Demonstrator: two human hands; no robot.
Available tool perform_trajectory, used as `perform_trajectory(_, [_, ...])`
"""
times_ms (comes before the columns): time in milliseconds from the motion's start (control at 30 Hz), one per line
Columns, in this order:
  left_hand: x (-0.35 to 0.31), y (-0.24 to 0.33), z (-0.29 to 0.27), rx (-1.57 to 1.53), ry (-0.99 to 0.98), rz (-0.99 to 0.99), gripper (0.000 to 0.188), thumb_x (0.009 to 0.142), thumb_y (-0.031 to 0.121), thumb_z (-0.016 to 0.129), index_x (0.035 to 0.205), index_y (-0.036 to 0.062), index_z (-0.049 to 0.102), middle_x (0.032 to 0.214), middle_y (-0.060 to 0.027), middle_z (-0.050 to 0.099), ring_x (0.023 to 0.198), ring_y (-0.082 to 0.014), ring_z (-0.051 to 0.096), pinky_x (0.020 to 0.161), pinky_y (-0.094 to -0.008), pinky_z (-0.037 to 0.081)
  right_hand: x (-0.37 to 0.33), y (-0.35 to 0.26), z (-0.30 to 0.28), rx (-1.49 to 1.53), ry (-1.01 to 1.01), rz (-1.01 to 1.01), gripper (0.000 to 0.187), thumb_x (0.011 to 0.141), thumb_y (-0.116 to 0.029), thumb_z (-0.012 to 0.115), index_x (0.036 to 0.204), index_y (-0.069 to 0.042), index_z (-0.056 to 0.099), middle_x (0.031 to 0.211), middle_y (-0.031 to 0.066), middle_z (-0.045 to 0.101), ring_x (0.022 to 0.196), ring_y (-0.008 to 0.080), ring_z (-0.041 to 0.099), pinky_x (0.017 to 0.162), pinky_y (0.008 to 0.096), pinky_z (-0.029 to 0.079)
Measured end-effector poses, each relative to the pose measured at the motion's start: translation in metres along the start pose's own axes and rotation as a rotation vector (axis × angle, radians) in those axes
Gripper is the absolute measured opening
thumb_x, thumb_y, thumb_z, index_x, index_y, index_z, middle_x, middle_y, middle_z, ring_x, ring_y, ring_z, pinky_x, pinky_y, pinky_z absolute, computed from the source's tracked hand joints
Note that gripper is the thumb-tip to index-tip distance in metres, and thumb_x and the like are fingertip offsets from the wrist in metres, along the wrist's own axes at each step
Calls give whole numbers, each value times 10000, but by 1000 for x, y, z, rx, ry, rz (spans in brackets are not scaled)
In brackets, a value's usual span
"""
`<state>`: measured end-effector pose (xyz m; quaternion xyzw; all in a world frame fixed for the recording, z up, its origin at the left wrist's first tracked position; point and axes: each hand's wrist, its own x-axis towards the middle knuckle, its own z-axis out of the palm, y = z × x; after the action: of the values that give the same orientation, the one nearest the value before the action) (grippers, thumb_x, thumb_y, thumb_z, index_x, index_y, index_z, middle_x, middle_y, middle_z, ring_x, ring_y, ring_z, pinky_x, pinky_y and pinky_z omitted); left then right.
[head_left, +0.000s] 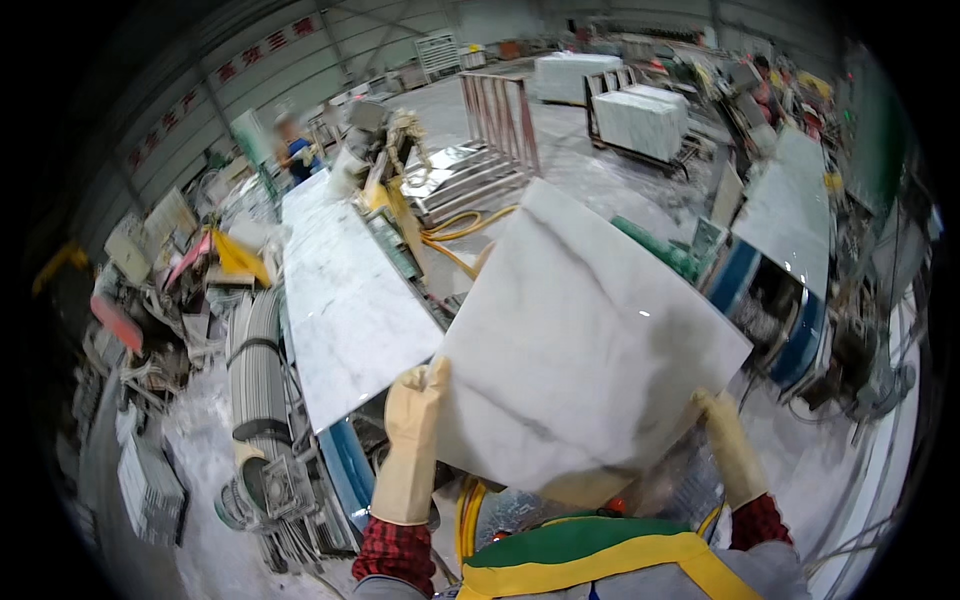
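Note:
A large square slab of white marble with grey veins is held up in front of me, tilted and clear of the machines. My left hand, in a cream rubber glove, grips its left edge with the thumb on the face. On the slab's right edge my right hand, gloved alike, is closed; its fingers are mostly hidden behind the stone. To the left, another white marble slab lies on a machine with a blue side.
Another marble slab lies on the blue-sided machine at right. A striped metal rack and yellow hose are ahead. Stacked slabs stand farther back. A person in blue is at far left, beyond the machine.

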<state>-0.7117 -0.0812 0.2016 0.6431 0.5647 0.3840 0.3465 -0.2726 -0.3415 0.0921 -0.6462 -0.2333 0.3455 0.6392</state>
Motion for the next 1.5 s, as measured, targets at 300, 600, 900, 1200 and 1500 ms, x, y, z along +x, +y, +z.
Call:
perform_trajectory(300, [-16, -1, 226, 177, -247, -124, 648, 1073, 636, 562, 1101, 45, 825, 920, -141, 801, 855, -288, 748, 831, -425, 559, 61, -92, -150, 10, 300, 83, 387, 945, -191, 770, 1296, -45, 699, 1112, 69, 736, 939, 201, 705, 848, 381, 593])
perform_trajectory(600, [-17, 17, 349, 427, -659, -178, 778, 1043, 709, 478, 1363, 56, 754, 1259, -211, 790, 1218, -395, 726, 1067, -433, 519, 81, 37, -265, 125, 598, 305, 570, 968, -255, 820, 1415, 39, 623, 1224, 151, 746, 1038, 282, 745, 882, 456, 632])
perform_trajectory(900, [27, 60, 462, 370, -820, -1, 734, 1065, 677, 481, 1268, 34, 771, 1224, -245, 773, 1209, -416, 716, 1046, -462, 523, 115, 79, -343, -102, 838, 523, 669, 930, -436, 844, 1348, 69, 711, 1211, 186, 779, 1045, 307, 746, 852, 493, 604])
perform_trajectory(1200, [80, 97, 546, 384, -1012, 96, 666, 1098, 621, 457, 1290, 72, 781, 1195, -208, 790, 1123, -385, 736, 985, -441, 545, 126, 39, -336, 35, 822, 406, 625, 970, -468, 814, 1351, 20, 728, 1248, 125, 753, 1077, 246, 718, 881, 419, 590])
perform_trajectory(1500, [108, 88, 618, 462, -946, 193, 728, 1108, 649, 395, 1373, 68, 744, 1316, -223, 755, 1224, -422, 695, 1077, -498, 509, 213, 74, -388, -17, 764, 477, 543, 1043, -446, 725, 1399, -37, 738, 1313, 97, 748, 1173, 224, 688, 1015, 401, 546])
